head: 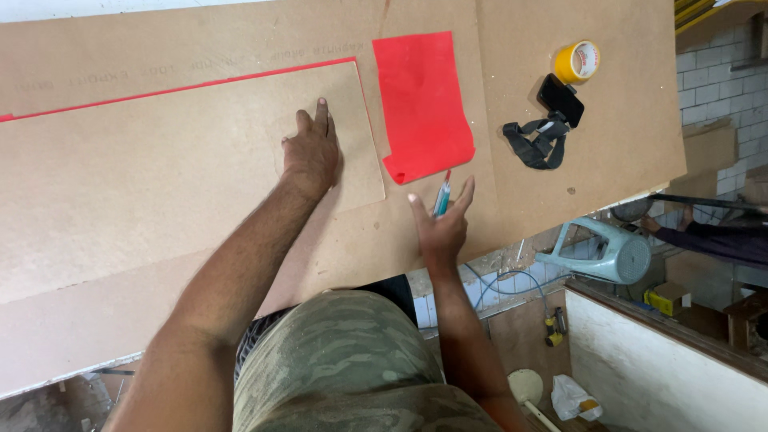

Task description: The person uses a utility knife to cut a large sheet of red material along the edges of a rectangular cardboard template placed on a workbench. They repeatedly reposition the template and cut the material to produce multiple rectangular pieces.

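Two hands work over a wide brown fibreboard sheet that serves as our bench. Our left hand lies flat, fingers together, pressing on a smaller brown board that rests on the sheet; the hand sits close to that board's right end, just in from its near right corner. Our right hand holds a teal pen loosely between spread fingers, thumb out to the left, tip pointing away from us, just off the smaller board's right edge. Along the smaller board's far edge a thin red strip shows. Right of the board lies a red sheet, its near edge curled up, just beyond the pen. Bare fibreboard stays open between the red sheet and the things farther right: a black phone on a strap mount and, touching it on the far side, a yellow tape roll. Past the bench's right edge we see a pale green fan below, and another person's sleeve
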